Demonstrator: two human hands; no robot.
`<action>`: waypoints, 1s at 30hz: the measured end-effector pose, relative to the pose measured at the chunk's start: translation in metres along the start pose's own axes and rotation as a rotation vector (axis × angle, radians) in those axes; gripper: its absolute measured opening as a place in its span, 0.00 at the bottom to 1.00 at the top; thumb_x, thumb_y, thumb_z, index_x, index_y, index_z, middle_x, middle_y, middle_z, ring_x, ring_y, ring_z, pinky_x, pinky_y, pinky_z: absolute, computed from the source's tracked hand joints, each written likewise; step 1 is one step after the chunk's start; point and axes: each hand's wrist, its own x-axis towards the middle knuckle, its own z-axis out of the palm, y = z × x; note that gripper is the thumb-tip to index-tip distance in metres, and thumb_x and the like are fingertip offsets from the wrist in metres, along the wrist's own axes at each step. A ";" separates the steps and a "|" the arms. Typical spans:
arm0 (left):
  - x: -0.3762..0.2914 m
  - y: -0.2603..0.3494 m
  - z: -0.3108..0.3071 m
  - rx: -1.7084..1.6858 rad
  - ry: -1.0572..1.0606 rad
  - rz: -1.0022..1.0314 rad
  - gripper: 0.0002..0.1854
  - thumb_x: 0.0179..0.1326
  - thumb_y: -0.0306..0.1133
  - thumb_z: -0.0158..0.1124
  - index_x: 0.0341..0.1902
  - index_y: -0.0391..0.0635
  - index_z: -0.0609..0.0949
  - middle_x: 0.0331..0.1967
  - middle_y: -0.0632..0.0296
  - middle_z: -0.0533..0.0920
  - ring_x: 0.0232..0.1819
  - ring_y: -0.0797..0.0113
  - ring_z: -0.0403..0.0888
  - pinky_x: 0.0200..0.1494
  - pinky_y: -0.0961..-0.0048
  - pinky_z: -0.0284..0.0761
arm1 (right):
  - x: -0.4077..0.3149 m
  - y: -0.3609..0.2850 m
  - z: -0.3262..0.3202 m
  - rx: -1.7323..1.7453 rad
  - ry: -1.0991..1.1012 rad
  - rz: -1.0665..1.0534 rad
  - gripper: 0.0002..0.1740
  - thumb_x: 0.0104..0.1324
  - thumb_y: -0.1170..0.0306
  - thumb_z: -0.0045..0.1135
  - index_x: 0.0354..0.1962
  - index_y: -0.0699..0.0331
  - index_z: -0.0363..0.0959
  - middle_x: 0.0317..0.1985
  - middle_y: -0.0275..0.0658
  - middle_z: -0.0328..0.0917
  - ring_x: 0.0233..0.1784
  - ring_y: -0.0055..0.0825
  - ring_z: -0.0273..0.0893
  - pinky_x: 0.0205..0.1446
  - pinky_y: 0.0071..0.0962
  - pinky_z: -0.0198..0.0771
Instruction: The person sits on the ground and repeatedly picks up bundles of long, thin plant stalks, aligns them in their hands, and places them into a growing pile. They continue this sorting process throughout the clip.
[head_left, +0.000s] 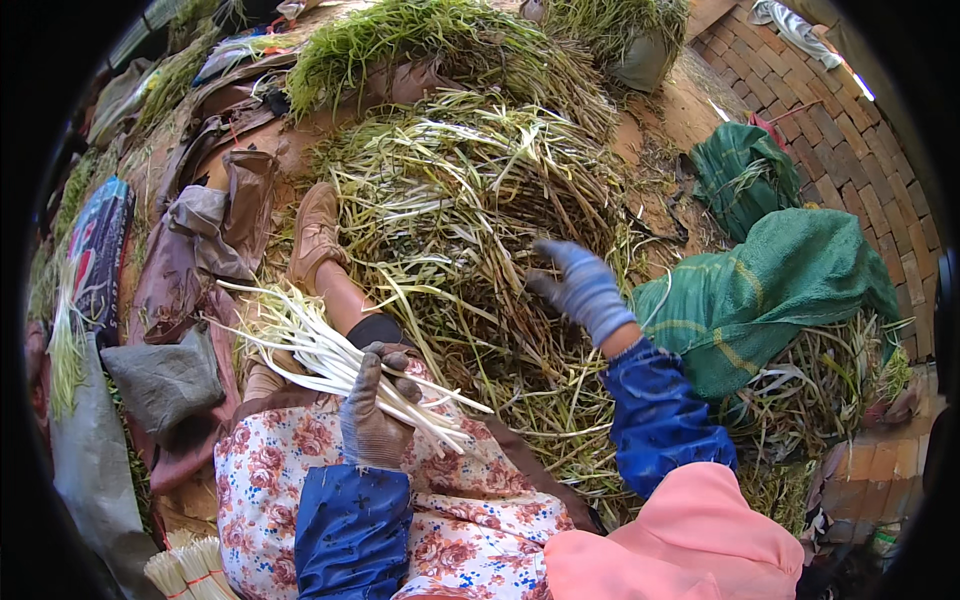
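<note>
My left hand (379, 409), in a soiled grey glove, grips a loose bunch of pale, blanched stalks (322, 349) above my lap. Their yellowish leafy ends fan out to the upper left, and the white cut ends point to the lower right. My right hand (581, 289), in a blue-grey glove, hovers with fingers apart over the right side of a big heap of stalks (480, 202). Nothing shows in that hand. Green and white leaves mix with brown, dry stems in the heap. A floral apron (300, 457) covers my lap.
Green woven sacks (757, 292) lie to the right, beside more plant waste (817, 375). Greener bunches (390, 45) are piled at the back. Tied pale bundles (191, 570) stand at lower left, near a grey cloth (169, 379). My shoe (315, 229) borders the heap.
</note>
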 end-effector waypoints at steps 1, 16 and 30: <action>0.003 -0.003 0.000 0.012 0.001 -0.008 0.10 0.57 0.33 0.56 0.42 0.46 0.73 0.31 0.62 0.77 0.24 0.73 0.75 0.27 0.78 0.75 | 0.026 0.008 -0.021 0.063 0.179 0.053 0.33 0.56 0.51 0.52 0.55 0.57 0.58 0.54 0.44 0.65 0.57 0.37 0.63 0.61 0.33 0.57; 0.013 -0.013 0.004 -0.005 0.051 -0.018 0.10 0.58 0.31 0.55 0.41 0.42 0.71 0.29 0.60 0.75 0.28 0.72 0.75 0.26 0.80 0.76 | 0.047 0.036 -0.059 1.300 0.600 -0.053 0.19 0.58 0.73 0.53 0.48 0.67 0.66 0.36 0.36 0.76 0.32 0.18 0.72 0.32 0.16 0.69; 0.005 -0.008 0.007 0.004 -0.106 -0.138 0.07 0.58 0.30 0.55 0.39 0.43 0.72 0.33 0.61 0.74 0.35 0.73 0.74 0.26 0.81 0.74 | -0.002 0.077 0.002 1.251 0.382 0.224 0.13 0.59 0.68 0.53 0.41 0.63 0.72 0.36 0.35 0.76 0.37 0.21 0.74 0.46 0.17 0.69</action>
